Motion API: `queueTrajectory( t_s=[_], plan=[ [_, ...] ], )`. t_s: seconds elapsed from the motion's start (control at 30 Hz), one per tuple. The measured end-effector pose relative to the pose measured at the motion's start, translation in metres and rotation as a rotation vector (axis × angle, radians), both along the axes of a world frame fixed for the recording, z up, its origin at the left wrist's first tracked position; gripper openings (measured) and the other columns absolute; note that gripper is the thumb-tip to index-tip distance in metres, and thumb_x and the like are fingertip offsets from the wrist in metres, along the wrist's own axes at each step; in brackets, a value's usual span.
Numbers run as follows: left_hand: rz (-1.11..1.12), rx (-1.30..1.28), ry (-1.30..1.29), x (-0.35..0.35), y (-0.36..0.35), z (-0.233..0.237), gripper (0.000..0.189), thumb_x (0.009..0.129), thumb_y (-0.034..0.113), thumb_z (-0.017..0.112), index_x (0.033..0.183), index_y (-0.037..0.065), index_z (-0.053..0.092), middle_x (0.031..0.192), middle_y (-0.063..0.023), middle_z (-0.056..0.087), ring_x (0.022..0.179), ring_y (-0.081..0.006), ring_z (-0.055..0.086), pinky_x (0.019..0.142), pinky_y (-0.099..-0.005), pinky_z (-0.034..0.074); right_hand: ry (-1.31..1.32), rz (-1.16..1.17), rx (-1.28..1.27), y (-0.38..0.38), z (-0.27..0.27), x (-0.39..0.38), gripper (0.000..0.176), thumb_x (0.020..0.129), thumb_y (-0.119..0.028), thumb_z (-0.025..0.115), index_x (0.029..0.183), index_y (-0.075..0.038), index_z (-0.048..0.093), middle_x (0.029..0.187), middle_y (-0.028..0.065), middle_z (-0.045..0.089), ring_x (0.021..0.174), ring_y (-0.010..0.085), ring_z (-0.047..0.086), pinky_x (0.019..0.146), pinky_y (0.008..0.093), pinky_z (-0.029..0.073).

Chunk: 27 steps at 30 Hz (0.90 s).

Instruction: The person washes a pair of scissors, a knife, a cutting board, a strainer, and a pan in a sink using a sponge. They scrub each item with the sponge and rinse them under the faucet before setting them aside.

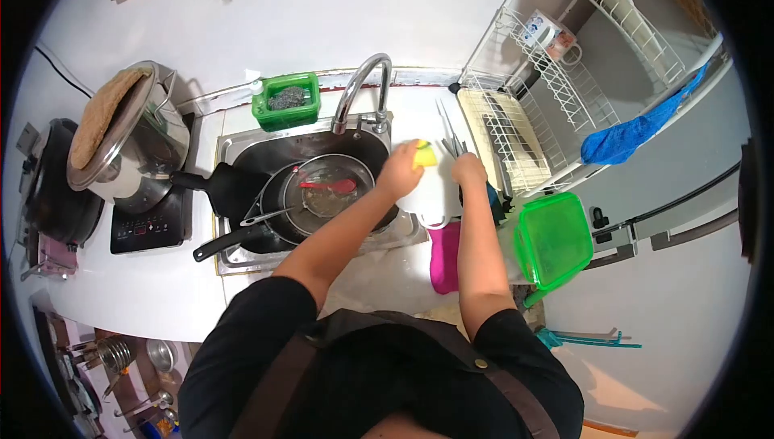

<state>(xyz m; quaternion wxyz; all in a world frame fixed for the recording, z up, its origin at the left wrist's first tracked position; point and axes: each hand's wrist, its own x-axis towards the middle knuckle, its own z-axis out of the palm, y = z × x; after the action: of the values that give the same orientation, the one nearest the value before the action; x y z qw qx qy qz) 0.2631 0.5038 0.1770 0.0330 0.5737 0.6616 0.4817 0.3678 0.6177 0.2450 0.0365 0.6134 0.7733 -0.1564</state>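
Observation:
My left hand (401, 170) reaches over the sink's right edge and is closed on a yellow and green sponge (425, 153). Right beside it, my right hand (469, 170) is closed around a bundle of thin metal utensils (448, 128) that fan out away from me. The sponge touches the base of that bundle. Both hands are above a white cutting board (435, 197) lying on the counter between the sink and the dish rack. What kind of utensils these are is too small to tell.
The sink (234, 149) holds black pans, a glass lid and a red spatula (330, 186) under the tap (363, 84). A lidded pot (133, 137) sits on a hob at left. A dish rack (556, 84), a green container (555, 237) and a pink cloth (444, 257) are at right.

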Motion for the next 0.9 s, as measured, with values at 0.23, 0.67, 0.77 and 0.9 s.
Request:
queueTrajectory(
  t_s=[0.23, 0.67, 0.77, 0.9],
  plan=[
    [0.567, 0.058, 0.238, -0.097, -0.112, 0.032, 0.058, 0.066, 0.006, 0.056, 0.121, 0.004, 0.036, 0.107, -0.0207, 0.044, 0.100, -0.0379, 0.041, 0.087, -0.0445, 0.033, 0.022, 0.021, 0.065, -0.017, -0.028, -0.035, 0.039, 0.078, -0.020, 0.051, 0.109, 0.002, 0.044, 0.109, 0.0187, 0.051, 0.101, 0.0290, 0.053, 0.082, 0.0338, 0.045],
    [0.617, -0.450, 0.468, -0.234, -0.095, 0.062, 0.045, 0.075, 0.001, 0.046, 0.119, 0.011, 0.043, 0.115, -0.0171, 0.043, 0.105, -0.0326, 0.042, 0.087, -0.0390, 0.039, 0.205, 0.289, 0.425, -0.062, 0.000, -0.055, 0.060, 0.074, -0.034, 0.061, 0.116, 0.004, 0.039, 0.115, 0.0195, 0.043, 0.101, 0.0340, 0.045, 0.082, 0.0413, 0.041],
    [0.597, -0.120, 0.573, -0.219, -0.107, 0.067, 0.034, 0.077, 0.004, 0.044, 0.111, 0.009, 0.045, 0.109, -0.0150, 0.045, 0.100, -0.0314, 0.045, 0.085, -0.0383, 0.039, 0.806, 0.674, 0.247, -0.090, -0.008, -0.102, 0.031, 0.079, -0.024, 0.056, 0.099, -0.001, 0.054, 0.091, 0.0203, 0.056, 0.082, 0.0328, 0.055, 0.071, 0.0365, 0.044],
    [0.455, 0.066, 0.495, -0.222, -0.113, 0.072, 0.031, 0.073, 0.001, 0.047, 0.104, 0.005, 0.047, 0.104, -0.0172, 0.048, 0.097, -0.0337, 0.046, 0.085, -0.0377, 0.039, 1.142, 0.685, 0.255, -0.122, -0.024, -0.180, 0.009, 0.074, -0.010, 0.056, 0.075, -0.001, 0.057, 0.072, 0.0144, 0.056, 0.069, 0.0301, 0.054, 0.063, 0.0361, 0.043]
  ],
)
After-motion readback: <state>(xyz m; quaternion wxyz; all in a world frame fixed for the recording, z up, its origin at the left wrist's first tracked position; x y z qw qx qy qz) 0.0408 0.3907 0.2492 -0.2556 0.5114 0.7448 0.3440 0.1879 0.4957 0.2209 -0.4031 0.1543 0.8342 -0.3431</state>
